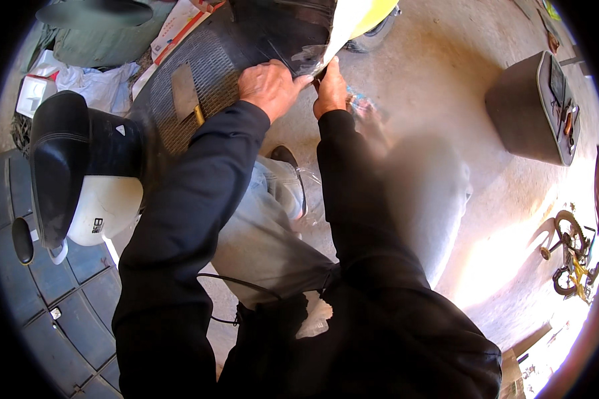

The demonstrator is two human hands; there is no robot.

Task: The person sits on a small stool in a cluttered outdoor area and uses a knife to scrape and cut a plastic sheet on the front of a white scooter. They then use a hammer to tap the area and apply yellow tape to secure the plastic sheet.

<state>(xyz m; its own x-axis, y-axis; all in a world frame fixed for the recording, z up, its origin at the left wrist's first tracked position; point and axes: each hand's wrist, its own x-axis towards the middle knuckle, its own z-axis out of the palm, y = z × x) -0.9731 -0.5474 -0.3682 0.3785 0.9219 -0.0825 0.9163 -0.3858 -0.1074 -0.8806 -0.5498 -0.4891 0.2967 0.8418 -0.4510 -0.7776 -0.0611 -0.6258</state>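
Both my hands are at the lower corner of a scooter's front shield, where a black panel meets a yellow panel. My left hand lies on the black panel's lower edge, fingers bent and thumb stretched toward the corner. My right hand is closed beside the yellow panel's edge, thumb up against it. Something small and dark shows between the hands, too hidden to name. A scraper with a broad metal blade and yellow handle rests on the ribbed footboard, left of my left hand.
The scooter's black seat and white body stand at left. A grey storage box with tools on top is at right. A small yellow bicycle is farther down right. White plastic bags lie upper left.
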